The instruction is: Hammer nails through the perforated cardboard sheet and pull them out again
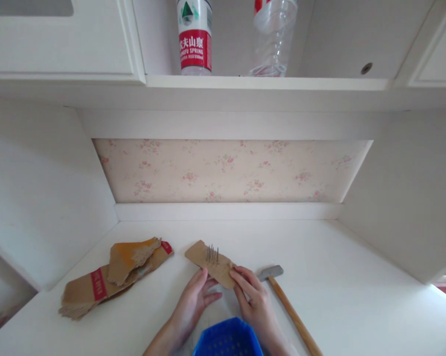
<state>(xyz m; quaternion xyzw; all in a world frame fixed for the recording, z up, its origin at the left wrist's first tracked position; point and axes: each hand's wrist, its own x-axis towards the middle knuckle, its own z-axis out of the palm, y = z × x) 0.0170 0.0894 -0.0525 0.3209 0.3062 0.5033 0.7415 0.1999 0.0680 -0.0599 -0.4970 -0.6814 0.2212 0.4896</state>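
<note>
A strip of brown cardboard [196, 250] is held just over the white desktop, slanting down to the right. Several thin grey nails [212, 254] stand upright in its middle. My right hand [253, 294] pinches the strip's right end between thumb and fingers. Along the near edge, my left hand [196, 299] has its thumb against the cardboard and its fingers curled beneath. A blue perforated plastic basket [227, 327] is between my forearms, cut off by the bottom of the view. To the right lies a hammer [291, 311] with a wooden handle and grey metal head.
Torn cardboard pieces [80, 291] with red tape lie at the left of the white desktop [341, 282]. Side panels close in the left and right. Overhead, a shelf [223, 81] carries a labelled water bottle [195, 44] and a clear plastic bottle [272, 42].
</note>
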